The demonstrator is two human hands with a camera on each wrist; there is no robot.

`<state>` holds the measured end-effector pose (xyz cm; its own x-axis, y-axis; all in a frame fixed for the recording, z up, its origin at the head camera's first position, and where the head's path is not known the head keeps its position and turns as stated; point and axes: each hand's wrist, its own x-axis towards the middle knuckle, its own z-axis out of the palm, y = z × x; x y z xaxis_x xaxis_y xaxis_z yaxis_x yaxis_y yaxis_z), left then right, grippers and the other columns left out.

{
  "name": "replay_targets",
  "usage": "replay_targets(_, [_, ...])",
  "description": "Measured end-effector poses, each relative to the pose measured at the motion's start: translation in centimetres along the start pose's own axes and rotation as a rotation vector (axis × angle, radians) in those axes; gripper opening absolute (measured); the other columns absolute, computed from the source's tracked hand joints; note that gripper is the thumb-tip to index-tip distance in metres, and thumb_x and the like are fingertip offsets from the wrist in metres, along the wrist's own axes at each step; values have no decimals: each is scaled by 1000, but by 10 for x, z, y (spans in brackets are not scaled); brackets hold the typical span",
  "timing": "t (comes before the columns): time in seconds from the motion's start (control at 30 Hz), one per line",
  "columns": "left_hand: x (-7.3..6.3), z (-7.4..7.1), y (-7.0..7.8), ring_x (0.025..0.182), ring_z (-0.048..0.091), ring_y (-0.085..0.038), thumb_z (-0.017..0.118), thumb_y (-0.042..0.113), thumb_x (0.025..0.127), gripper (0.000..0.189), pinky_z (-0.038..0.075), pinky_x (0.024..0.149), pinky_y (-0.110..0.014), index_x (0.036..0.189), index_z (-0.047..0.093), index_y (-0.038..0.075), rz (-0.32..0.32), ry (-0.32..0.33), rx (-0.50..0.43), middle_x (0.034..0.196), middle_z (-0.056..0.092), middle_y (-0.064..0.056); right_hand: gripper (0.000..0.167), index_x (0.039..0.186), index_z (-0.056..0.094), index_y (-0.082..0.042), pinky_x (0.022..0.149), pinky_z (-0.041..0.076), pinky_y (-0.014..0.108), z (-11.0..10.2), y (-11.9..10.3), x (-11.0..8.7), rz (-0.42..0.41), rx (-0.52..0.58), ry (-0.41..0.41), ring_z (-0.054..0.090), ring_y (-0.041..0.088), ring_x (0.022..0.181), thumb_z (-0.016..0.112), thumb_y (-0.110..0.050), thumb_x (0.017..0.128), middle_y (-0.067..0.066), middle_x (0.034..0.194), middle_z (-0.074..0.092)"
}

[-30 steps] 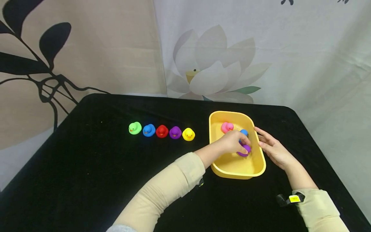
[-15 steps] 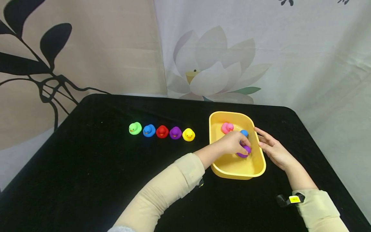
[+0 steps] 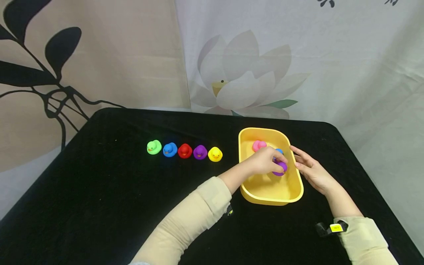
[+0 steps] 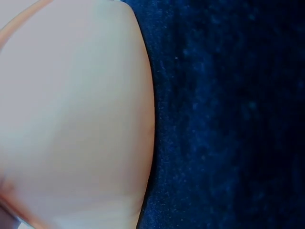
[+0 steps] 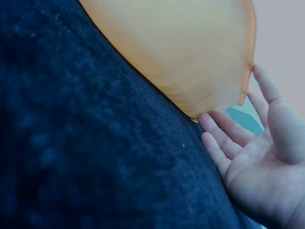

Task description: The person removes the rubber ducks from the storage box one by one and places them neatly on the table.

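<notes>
In the head view, my left hand (image 3: pixel 263 161) reaches over the near-left rim into a yellow tub (image 3: pixel 268 193). Thumb and fingers pinch a purple rubber duck (image 3: pixel 281 169) inside it. Just beyond the purple duck, partly covered by the fingers, is a blue duck (image 3: pixel 279 151). A pink duck (image 3: pixel 259 145) lies behind my left hand toward the tub's far end. Against the tub's right wall rests my right hand (image 3: pixel 314 171), with extended fingers touching the outside. The right wrist view shows that hand's fingertips (image 5: pixel 205 117) at the tub wall; the left wrist view shows only the tub's outer side (image 4: pixel 86 119).
Left of the tub, a row of ducks stands on the black cloth (image 3: pixel 99 198): green (image 3: pixel 154 147), blue (image 3: pixel 170 149), red (image 3: pixel 184 151), purple (image 3: pixel 200 152) and yellow (image 3: pixel 215 154). A printed curtain (image 3: pixel 248 73) hangs behind the table.
The purple duck in my left hand has shifted slightly toward the far side, and that hand has risen a little with it. My right hand and the tub have stayed in place.
</notes>
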<state>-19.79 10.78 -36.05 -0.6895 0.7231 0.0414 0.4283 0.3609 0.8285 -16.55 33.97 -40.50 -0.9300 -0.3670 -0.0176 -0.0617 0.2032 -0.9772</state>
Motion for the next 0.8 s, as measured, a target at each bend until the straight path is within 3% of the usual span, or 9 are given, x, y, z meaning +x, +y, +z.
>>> replay_targets(0.37, [-7,-7,0,83,58,-2,69,8,88,28,46,76,-12,116,68,2,79,28,-75,97,67,5,56,154,17,-15,90,43,20,2,-1,0,19,-15,4,53,5,114,41,-18,104,30,146,26])
replay_targets(0.67, [-14,-19,5,88,55,-4,69,8,88,29,44,79,-12,117,68,3,174,69,-31,102,68,4,56,153,18,-12,90,43,20,1,-1,0,-4,1,-3,54,7,113,42,-16,104,16,141,38])
replay_targets(0.8, [-19,-24,8,90,53,-6,69,9,88,30,44,80,-13,118,68,6,187,83,-26,104,66,5,56,153,17,-12,90,43,20,1,-1,0,-2,0,-2,55,8,113,42,-17,103,15,141,38])
